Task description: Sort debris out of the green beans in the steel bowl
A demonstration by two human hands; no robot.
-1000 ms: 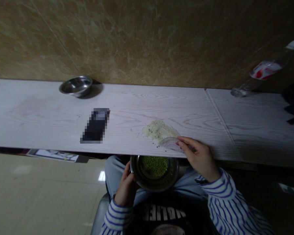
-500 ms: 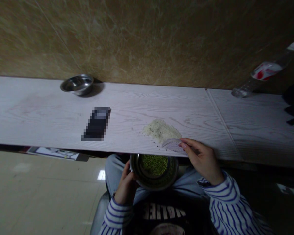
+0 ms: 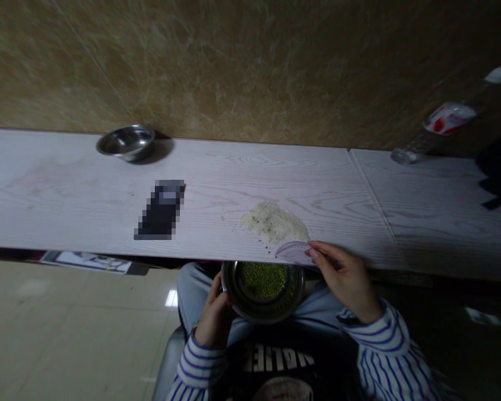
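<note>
My left hand (image 3: 217,312) grips the left rim of a steel bowl (image 3: 294,303), which sits over my lap just below the table edge. Green mung beans (image 3: 263,278) cover the bottom of that bowl. Between the thumb and fingers of my right hand (image 3: 346,275) is a clear plastic protractor (image 3: 291,252), its curved side turned toward the rice. It lies at the table's front edge, above the bowl. Just beyond it spreads a pile of white rice (image 3: 275,220) with dark specks in it. A few dark bits are scattered on the near side of the pile.
A second steel bowl (image 3: 127,143) stands at the back left by the wall. A pixelated dark, flat object (image 3: 161,211) lies left of the rice. At the back right stands a clear plastic bottle (image 3: 446,118), with a black item (image 3: 499,172) beside it.
My right hand has drawn the protractor slightly toward me, away from the rice and closer to the table edge. The view has shifted a little; my left hand still holds the bowl.
</note>
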